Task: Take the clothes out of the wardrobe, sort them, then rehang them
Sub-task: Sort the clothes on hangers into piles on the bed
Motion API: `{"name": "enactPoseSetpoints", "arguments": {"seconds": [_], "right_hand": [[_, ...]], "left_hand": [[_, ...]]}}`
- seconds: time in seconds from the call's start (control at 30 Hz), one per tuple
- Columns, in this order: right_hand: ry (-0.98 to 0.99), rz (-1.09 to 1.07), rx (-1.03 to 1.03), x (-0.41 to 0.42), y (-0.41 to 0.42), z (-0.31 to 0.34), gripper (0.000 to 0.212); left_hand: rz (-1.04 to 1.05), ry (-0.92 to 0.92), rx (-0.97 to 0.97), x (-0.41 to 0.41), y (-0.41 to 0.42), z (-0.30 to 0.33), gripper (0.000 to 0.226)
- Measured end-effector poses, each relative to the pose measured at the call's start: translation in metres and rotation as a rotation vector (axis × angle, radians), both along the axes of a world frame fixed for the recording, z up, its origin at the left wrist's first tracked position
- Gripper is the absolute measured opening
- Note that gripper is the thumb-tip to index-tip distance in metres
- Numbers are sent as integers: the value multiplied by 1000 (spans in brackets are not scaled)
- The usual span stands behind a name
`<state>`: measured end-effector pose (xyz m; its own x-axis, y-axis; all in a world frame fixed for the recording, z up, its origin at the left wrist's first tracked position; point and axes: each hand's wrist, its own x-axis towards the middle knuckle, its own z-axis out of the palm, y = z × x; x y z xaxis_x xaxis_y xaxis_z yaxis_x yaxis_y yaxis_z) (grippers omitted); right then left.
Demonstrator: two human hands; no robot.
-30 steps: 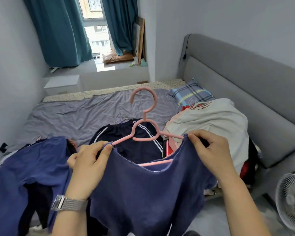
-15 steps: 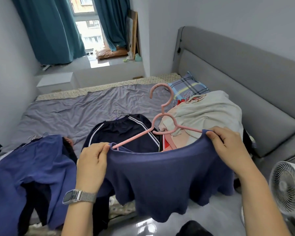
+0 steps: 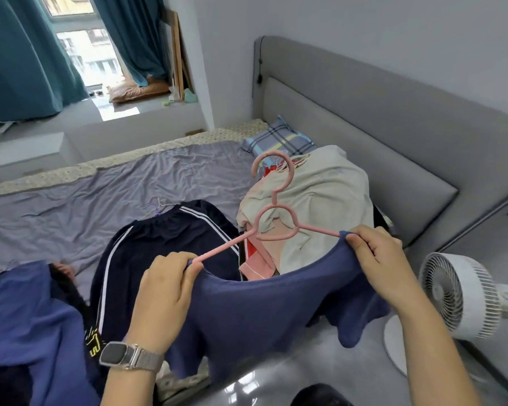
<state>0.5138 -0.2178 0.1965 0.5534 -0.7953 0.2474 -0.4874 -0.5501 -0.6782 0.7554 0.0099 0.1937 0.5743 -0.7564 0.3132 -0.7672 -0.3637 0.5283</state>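
Both hands are raised over the bed's [image 3: 129, 183] edge — the left hand [image 3: 163, 291] and right hand [image 3: 377, 259] each pinch the blue shirt [image 3: 261, 312] at a tip of the pink hanger [image 3: 276, 221]. Since half a second ago the hanger has tilted and shifted right, before the beige pile [image 3: 320, 194].

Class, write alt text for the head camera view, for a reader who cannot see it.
Two hands, left hand and right hand, each pinch a shoulder of a navy blue top stretched over a pink hanger, held above a bed. Piles of clothes lie on the bed, and a white fan stands at the right.
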Motion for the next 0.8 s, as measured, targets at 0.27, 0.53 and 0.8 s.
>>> {"name": "enactPoseSetpoints", "arguments": {"seconds": [0.27,0.53,0.8], "right_hand": [[20,-37,64,-48,-101,-7,24],[178,-7,-163,-49,-218,5,29],[-12,-32,-100,37,-308,-10,20]], "left_hand": [[-26,132,14,-39,-118,-11,14],[66,266,-32,-49,-228,-14,21],[116,264,-28,-5,-292,-21,21]]}}
